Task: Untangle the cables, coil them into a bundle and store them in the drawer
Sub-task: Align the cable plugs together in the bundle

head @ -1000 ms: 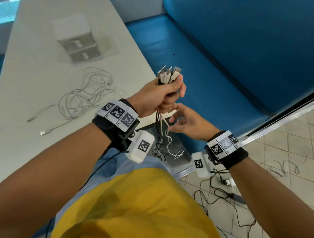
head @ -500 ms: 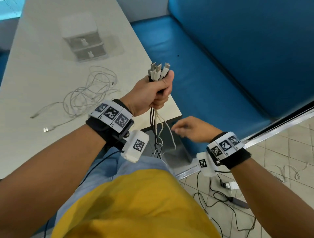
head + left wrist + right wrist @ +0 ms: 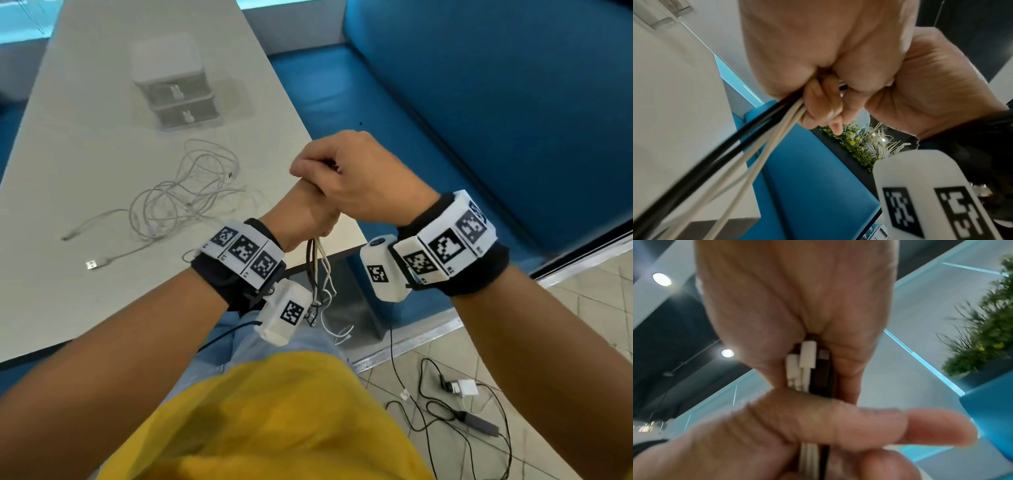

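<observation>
While the bundle of cables (image 3: 318, 270) is held up off the near corner of the worktop (image 3: 85, 147), it is gripped by both hands at once. The left hand (image 3: 303, 214) is clenched around the black and white cords, which are seen in the left wrist view to leave the fist towards 7 o'clock and, in the head view, to hang down in loose loops above the person's lap. The right hand (image 3: 359, 178) is laid over the top of the left one, and its fingers (image 3: 308, 164) are curled down around the upper ends of the cables; in the right wrist view the white and black plugs (image 3: 809, 366) are seen enclosed in its palm, with the left thumb (image 3: 869, 426) crossing just under them. A second tangle of white cables (image 3: 178, 198) is left lying on the worktop at about 10 o'clock from the hands, and its USB plug (image 3: 91, 265) is pointed towards the near edge. Further away, at 11 o'clock, a small white drawer unit (image 3: 174, 82) is placed on the worktop with both drawers shut. A blue bench (image 3: 428, 113) is found at 2 o'clock beside the worktop, and a white charger (image 3: 464, 387) with dark wires is lying on the tiled floor (image 3: 582, 318) at 4 o'clock.
</observation>
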Motion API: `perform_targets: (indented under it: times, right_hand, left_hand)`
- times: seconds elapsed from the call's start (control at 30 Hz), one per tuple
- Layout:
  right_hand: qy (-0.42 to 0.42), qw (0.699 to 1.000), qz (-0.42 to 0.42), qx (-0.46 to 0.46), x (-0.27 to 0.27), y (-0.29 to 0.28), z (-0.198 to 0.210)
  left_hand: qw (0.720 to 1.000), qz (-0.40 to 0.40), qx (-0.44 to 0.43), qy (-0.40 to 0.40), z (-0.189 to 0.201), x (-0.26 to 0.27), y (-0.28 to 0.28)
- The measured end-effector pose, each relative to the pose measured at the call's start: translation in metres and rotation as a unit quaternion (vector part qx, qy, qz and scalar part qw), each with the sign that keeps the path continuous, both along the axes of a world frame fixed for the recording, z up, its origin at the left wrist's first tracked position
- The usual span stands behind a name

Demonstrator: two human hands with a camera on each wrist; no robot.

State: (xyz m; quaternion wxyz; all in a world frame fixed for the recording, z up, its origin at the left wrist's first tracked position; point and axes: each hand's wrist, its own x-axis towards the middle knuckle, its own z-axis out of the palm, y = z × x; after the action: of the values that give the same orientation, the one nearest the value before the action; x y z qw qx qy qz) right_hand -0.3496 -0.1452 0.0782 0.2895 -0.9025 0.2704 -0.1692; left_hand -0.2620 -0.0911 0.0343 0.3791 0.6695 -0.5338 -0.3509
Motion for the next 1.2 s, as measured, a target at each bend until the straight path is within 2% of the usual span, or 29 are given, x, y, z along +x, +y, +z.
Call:
perform_targets:
  times: [0.1,0.3,0.53,0.7,0.73,0.8,0.87,0.93,0.97,1.07,1.17,1.2]
  right_hand:
    - [-0.013,0.999,-0.013,0.03,0.004,-0.004,-0.002]
    - [0.025,0.999,-0.025,-0.003,0.002,-0.007,0.003]
    - [0.017,0.999,-0.027,-0.036,-0.002,-0.006,0.005]
    - [0.01,0.998,-0.004,-0.059,-0.005,-0.006,-0.005]
    - [-0.024,0.999,-0.003,-0.033,-0.005,-0.004,-0.007]
    - [-0.154,0.982,-0.017,0.106,-0.004,-0.001,-0.009]
    - [-0.264,0.92,-0.033,0.287,0.0,-0.001,-0.013]
    - [-0.287,0.859,-0.042,0.422,0.007,0.001,-0.025]
    - [-0.273,0.846,-0.051,0.456,0.011,0.005,-0.032]
    - [-0.22,0.851,-0.073,0.47,0.022,0.013,-0.058]
    - [-0.177,0.86,-0.01,0.478,0.029,0.018,-0.08]
    - [-0.146,0.874,0.009,0.463,0.031,0.021,-0.085]
  left_hand:
    - [0.997,0.017,-0.042,0.064,-0.004,0.004,0.004]
    - [0.995,-0.028,-0.024,0.096,0.008,0.006,0.002]
    - [0.996,-0.043,-0.042,0.067,0.021,0.006,0.001]
    - [0.991,-0.123,0.003,0.043,0.029,0.011,0.011]
    - [0.992,-0.119,0.002,0.043,0.03,0.012,0.012]
    - [0.993,-0.083,0.001,0.087,0.031,0.011,0.012]
    - [0.988,-0.042,-0.009,0.151,0.031,0.012,0.009]
    - [0.979,-0.002,-0.027,0.202,0.029,0.015,0.007]
    - [0.974,0.022,-0.038,0.221,0.027,0.017,0.007]
    - [0.963,0.073,-0.057,0.252,0.014,0.025,0.011]
    - [0.941,0.105,-0.058,0.317,0.006,0.039,0.015]
    - [0.93,0.114,-0.061,0.343,0.008,0.046,0.016]
